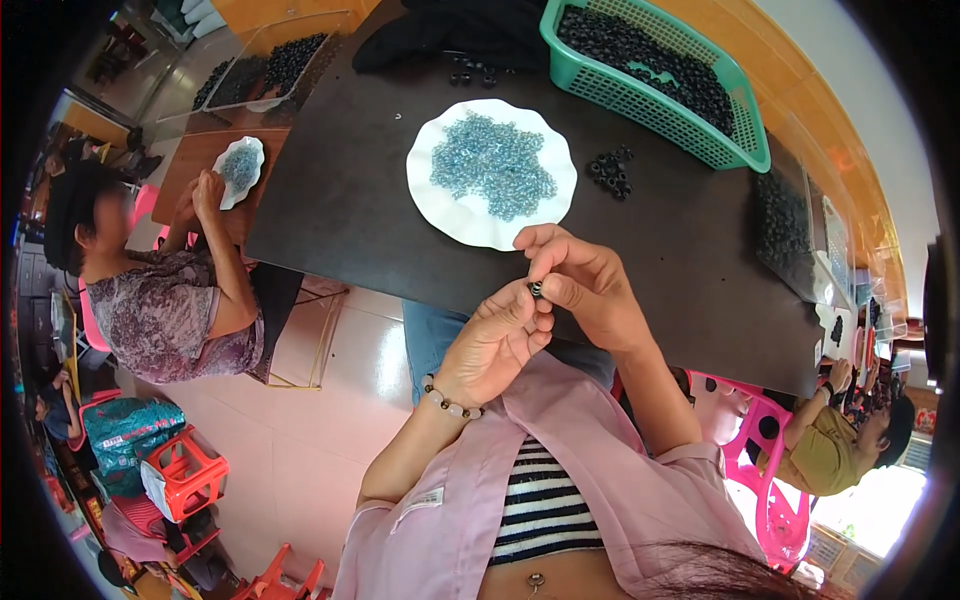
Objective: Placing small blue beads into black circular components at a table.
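My left hand [497, 343], with a beaded bracelet at its wrist, and my right hand [588, 288] meet just past the table's near edge. Between their fingertips they pinch a small round black part [536, 289] with a pale ring or hole showing; its finer detail is too small to make out. Just beyond the fingers lies a white wavy-edged plate [425, 205] heaped with small bluish translucent rings [490, 165]. To its right a little cluster of black round parts [611, 172] rests on the dark table.
A green plastic basket [650, 118] full of black parts stands at the far right of the dark table [340, 180]. Black cloth [440, 42] and a few loose parts lie at the back. At left a person [165, 300] works over another white plate [252, 190]; another person [840, 455] sits at right.
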Motion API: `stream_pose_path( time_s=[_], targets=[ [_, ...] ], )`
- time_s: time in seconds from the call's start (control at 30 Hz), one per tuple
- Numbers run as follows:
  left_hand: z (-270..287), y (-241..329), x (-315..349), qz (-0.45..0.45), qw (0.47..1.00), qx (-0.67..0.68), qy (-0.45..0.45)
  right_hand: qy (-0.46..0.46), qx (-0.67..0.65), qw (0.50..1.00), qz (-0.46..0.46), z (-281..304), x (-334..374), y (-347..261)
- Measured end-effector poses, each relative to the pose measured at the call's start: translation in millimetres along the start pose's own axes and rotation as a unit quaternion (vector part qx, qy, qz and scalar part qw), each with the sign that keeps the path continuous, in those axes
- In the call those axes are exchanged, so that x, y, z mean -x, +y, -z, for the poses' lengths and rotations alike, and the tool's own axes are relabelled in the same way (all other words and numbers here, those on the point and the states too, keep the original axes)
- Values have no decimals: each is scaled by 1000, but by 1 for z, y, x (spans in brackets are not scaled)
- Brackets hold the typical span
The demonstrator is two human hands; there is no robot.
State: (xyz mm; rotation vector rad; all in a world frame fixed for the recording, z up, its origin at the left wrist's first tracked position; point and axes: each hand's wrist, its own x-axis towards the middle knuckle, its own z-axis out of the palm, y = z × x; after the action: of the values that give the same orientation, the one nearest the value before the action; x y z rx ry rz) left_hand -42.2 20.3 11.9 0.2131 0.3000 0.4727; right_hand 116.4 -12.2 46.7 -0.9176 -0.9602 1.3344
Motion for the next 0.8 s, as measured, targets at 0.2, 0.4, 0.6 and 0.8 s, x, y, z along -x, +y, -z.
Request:
stream_pose_path(
  time_s=[0.2, 0.4, 0.6, 0.8],
  targets=[
    [1, -5, 0, 2, 1000, 0, -1, 20, -13, 1000, 15, -1, 11, -1],
    [-4, -5, -2, -11, 998, -51, 28, 37, 109, 991, 70, 4, 18, 0],
    [-1, -9, -2, -38, 991, -114, 55, 26, 159, 986, 40, 11, 23, -3],
    [5, -14, -6, -42, 993, -103, 47, 39, 127, 991, -7, 10, 25, -8]
  ],
)
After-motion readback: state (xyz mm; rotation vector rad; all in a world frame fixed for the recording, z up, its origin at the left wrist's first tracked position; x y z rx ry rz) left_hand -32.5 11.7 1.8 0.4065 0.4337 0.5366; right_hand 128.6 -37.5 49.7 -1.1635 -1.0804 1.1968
